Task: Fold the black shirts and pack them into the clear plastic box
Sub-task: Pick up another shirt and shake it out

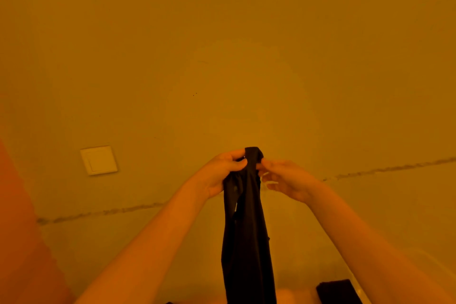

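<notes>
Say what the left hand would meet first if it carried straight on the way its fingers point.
Probably the right hand: the left hand points across the gripped black shirt toward it, though depth is unclear.

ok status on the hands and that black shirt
Left hand and right hand both pinching top of hanging black fabric shirt. Shirt unfolded, held up before wall. Dark folded cloth bottom right. Nothing in the way.

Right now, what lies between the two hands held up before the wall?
In the head view, the top of the black shirt: the left hand and right hand pinch it from either side, the rest hanging down.
</notes>
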Available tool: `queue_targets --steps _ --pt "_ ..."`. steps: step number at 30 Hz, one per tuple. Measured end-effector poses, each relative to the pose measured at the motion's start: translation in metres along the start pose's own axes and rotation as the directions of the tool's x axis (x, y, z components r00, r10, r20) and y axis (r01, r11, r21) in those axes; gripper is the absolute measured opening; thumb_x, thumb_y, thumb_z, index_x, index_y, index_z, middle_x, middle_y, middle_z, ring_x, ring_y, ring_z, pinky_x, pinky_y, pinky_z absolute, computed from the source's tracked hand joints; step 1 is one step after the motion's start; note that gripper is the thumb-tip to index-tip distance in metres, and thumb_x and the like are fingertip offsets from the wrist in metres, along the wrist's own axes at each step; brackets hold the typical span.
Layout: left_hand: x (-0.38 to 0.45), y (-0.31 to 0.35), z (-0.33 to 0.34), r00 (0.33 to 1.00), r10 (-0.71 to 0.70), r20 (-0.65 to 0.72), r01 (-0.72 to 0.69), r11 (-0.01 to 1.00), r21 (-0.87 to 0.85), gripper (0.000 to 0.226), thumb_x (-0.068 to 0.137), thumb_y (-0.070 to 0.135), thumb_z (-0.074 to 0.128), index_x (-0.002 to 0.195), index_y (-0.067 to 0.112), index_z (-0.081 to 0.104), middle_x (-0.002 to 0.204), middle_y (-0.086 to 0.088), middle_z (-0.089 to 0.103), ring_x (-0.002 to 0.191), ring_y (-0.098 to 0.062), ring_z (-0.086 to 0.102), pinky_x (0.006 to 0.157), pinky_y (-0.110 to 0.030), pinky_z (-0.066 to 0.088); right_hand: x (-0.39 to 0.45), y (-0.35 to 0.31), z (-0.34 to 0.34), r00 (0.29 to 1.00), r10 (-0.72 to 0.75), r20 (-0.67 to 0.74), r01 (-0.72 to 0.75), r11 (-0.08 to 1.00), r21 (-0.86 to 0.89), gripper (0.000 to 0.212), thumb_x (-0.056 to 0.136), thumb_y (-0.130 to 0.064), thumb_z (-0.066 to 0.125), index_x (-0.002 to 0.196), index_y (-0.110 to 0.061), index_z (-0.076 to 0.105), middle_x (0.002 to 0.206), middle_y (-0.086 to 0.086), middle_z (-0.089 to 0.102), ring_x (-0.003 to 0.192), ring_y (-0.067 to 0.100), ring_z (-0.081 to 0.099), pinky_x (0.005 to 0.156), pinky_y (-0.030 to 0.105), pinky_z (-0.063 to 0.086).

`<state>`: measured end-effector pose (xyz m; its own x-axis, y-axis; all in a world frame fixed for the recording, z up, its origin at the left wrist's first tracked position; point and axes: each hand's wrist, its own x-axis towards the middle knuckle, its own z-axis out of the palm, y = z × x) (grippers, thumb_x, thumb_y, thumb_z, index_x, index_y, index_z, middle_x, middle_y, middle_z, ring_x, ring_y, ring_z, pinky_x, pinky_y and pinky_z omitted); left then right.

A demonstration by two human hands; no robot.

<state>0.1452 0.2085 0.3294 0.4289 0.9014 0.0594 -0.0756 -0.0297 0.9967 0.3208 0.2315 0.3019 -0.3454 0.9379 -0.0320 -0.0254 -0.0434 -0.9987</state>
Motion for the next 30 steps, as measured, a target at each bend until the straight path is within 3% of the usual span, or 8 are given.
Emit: queue_targets --steps 3,9,13,16,19,21,24,30 --pt "0.000 0.000 -0.005 0.999 0.037 -0.031 -0.036 0.999 0.013 0.035 0.096 0.001 0.038 0.127 0.010 0.053 0.114 -0.009 0.065 0.099 -0.020 0.064 0.089 -0.030 0.050 0.008 -0.008 0.006 0.990 -0.033 -0.135 0.060 0.978 0.199 0.011 0.088 -0.022 0.058 0.081 -0.016 0.065 0.085 -0.002 0.062 0.081 0.014 0.055 0.070 0.025 0.042" --pt "-0.006 0.007 -0.014 0.992 0.116 -0.050 -0.120 0.989 -0.087 0.033 0.095 0.001 0.037 0.119 0.016 0.055 0.100 -0.003 0.069 0.087 -0.015 0.068 0.080 -0.027 0.053 0.010 0.000 0.013 0.975 0.199 -0.099 -0.200 0.980 -0.001 0.030 0.086 -0.044 0.057 0.092 -0.014 0.058 0.091 0.004 0.060 0.081 0.016 0.056 0.064 0.026 0.043" --pt "-0.010 0.007 -0.018 0.995 0.099 0.006 -0.098 0.992 -0.083 0.037 0.093 0.001 0.040 0.123 0.018 0.053 0.107 -0.005 0.067 0.091 -0.017 0.068 0.081 -0.028 0.054 0.013 -0.004 0.019 0.994 0.052 -0.093 -0.047 0.997 0.065 0.019 0.087 -0.034 0.060 0.090 -0.015 0.060 0.086 0.003 0.062 0.079 0.016 0.056 0.067 0.026 0.045" --pt "-0.011 0.003 -0.022 0.996 0.086 0.039 -0.081 0.991 -0.110 0.038 0.093 0.001 0.042 0.124 0.018 0.053 0.113 -0.008 0.066 0.099 -0.021 0.066 0.088 -0.032 0.052 0.015 -0.010 0.020 0.983 -0.075 -0.167 0.069 0.997 -0.046 0.008 0.087 -0.025 0.062 0.087 -0.016 0.062 0.081 0.001 0.059 0.075 0.012 0.053 0.068 0.024 0.043" --pt "-0.011 0.000 -0.025 0.997 0.071 0.032 -0.068 0.995 -0.074 0.039 0.093 0.002 0.043 0.129 0.016 0.051 0.120 -0.009 0.063 0.104 -0.022 0.063 0.090 -0.033 0.050 0.015 -0.012 0.022 0.996 -0.087 -0.031 0.090 0.991 0.097 0.009 0.090 -0.018 0.057 0.086 -0.015 0.064 0.082 -0.001 0.061 0.077 0.012 0.054 0.074 0.026 0.041" --pt "-0.012 0.000 -0.027 0.997 0.070 -0.024 -0.071 0.997 -0.030 0.038 0.094 0.001 0.042 0.130 0.013 0.051 0.115 -0.007 0.065 0.100 -0.018 0.064 0.088 -0.028 0.051 0.016 -0.014 0.024 0.994 -0.109 0.005 0.105 0.963 0.247 0.013 0.092 -0.014 0.052 0.087 -0.012 0.064 0.083 0.000 0.066 0.080 0.013 0.061 0.076 0.027 0.045" --pt "-0.018 0.003 -0.037 0.967 0.061 -0.246 -0.049 0.997 0.058 0.034 0.095 0.002 0.044 0.125 0.013 0.055 0.082 -0.003 0.064 0.075 -0.010 0.064 0.072 -0.022 0.051 0.021 -0.018 0.015 0.987 -0.082 -0.139 0.132 0.902 0.411 0.014 0.093 -0.010 0.050 0.086 -0.009 0.062 0.069 -0.001 0.071 0.064 0.009 0.068 0.061 0.022 0.054" --pt "-0.036 -0.005 -0.078 0.718 0.220 -0.660 0.115 0.898 0.424 0.020 0.086 0.001 0.062 0.102 0.012 0.066 0.089 -0.023 0.058 0.096 -0.031 0.059 0.077 -0.037 0.046 0.017 -0.019 -0.030 0.927 -0.091 -0.363 0.233 0.899 0.370 0.010 0.091 -0.009 0.056 0.082 -0.010 0.060 0.059 -0.006 0.069 0.057 0.006 0.066 0.061 0.023 0.053"
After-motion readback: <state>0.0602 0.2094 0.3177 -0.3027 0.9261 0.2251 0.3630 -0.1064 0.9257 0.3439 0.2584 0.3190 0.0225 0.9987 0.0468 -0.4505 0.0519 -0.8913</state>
